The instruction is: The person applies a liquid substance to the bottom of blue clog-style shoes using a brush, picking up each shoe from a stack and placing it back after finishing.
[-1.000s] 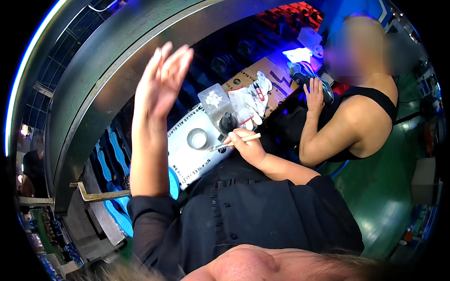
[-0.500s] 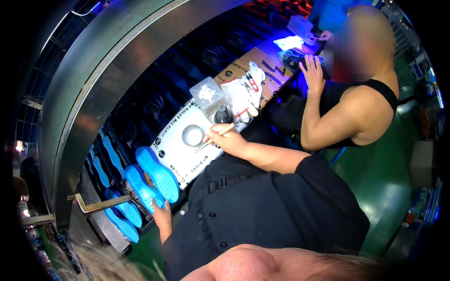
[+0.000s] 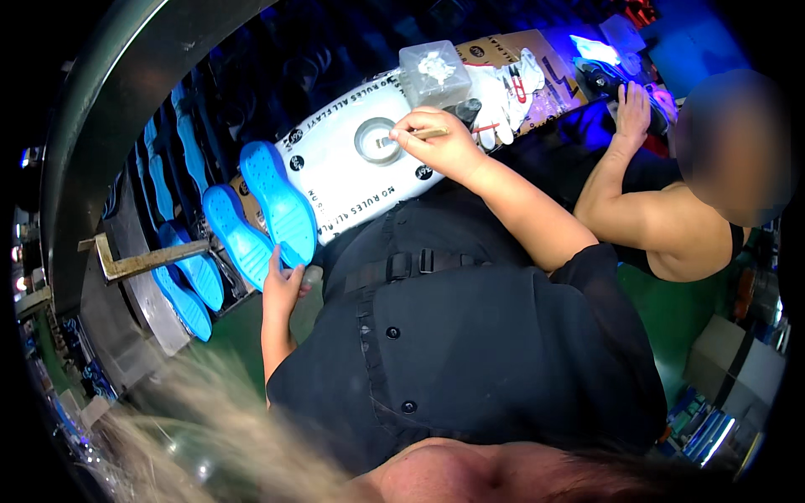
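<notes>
Head cam, looking down: right hand pinches a thin wooden-handled brush, tip dipped in a small round tin sitting on a white printed sheet over the tabletop. Left hand is low at the person's left, fingers curled round the heel end of a blue shoe sole, w/ a second blue sole just beside it & more blue ones racked further left. Clear plastic box stands just behind the tin; white gloves lie near it, to the right. Co-worker's hand rests further along, under blue light.
</notes>
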`<state>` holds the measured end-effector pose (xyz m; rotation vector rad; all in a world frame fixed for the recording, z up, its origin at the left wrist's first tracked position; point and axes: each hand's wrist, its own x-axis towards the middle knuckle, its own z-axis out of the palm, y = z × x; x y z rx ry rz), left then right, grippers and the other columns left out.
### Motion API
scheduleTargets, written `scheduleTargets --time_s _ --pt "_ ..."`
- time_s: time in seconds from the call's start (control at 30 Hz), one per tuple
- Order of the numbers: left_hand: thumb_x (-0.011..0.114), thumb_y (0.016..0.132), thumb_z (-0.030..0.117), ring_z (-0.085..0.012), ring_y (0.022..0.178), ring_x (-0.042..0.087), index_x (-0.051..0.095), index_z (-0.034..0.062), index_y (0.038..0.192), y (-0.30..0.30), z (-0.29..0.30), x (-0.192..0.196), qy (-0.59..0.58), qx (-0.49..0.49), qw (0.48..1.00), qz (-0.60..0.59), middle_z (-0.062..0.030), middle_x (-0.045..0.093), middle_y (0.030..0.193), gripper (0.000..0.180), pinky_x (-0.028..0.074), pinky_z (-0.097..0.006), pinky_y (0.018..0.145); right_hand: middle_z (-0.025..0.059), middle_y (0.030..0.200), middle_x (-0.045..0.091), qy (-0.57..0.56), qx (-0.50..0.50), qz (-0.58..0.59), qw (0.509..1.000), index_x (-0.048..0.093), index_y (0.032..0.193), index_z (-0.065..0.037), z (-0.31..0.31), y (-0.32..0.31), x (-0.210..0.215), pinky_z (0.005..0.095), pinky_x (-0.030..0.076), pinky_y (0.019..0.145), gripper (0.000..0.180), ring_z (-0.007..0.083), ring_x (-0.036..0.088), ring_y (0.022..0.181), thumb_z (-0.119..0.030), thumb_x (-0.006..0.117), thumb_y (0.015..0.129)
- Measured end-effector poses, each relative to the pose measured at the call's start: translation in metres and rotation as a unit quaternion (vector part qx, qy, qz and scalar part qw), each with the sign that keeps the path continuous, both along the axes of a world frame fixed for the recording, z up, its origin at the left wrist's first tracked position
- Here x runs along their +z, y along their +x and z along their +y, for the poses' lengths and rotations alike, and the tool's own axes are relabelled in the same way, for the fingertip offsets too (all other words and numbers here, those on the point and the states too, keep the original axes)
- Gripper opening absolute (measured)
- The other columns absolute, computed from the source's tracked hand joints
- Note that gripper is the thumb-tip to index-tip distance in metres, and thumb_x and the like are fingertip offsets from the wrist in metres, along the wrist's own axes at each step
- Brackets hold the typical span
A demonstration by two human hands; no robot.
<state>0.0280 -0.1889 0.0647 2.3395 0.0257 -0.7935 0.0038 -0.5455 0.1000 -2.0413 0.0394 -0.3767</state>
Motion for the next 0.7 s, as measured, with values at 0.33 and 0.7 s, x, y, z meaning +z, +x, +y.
scheduleTargets --time_s 0.33,0.7 --pt "0.052 0.086 0.024 -0.0195 0.071 0.056 0.024 0.0022 0.129 -0.015 0.001 -0.024 -0.41 0.346 0.839 0.087 -0.0102 0.052 0.092 0.056 0.047 -0.027 0.057 0.0058 0.073 0.057 -0.083 0.031 0.045 0.995 0.063 0.076 -0.008 0.014 0.022 -0.03 0.0279 0.043 0.064 0.012 0.0194 0.056 0.072 -0.019 0.061 0.076" --pt "0.053 0.078 0.031 -0.0167 0.051 0.049 0.05 0.0032 0.094 0.047 -0.018 -0.031 -0.547 0.277 0.742 0.27 -0.0077 0.054 0.07 0.032 0.039 -0.024 0.044 0.0072 0.072 0.058 0.039 -0.032 -0.043 0.998 0.063 0.074 -0.004 0.01 0.01 -0.023 0.0252 0.043 0.059 0.013 0.0168 0.056 0.064 -0.017 0.062 0.076"
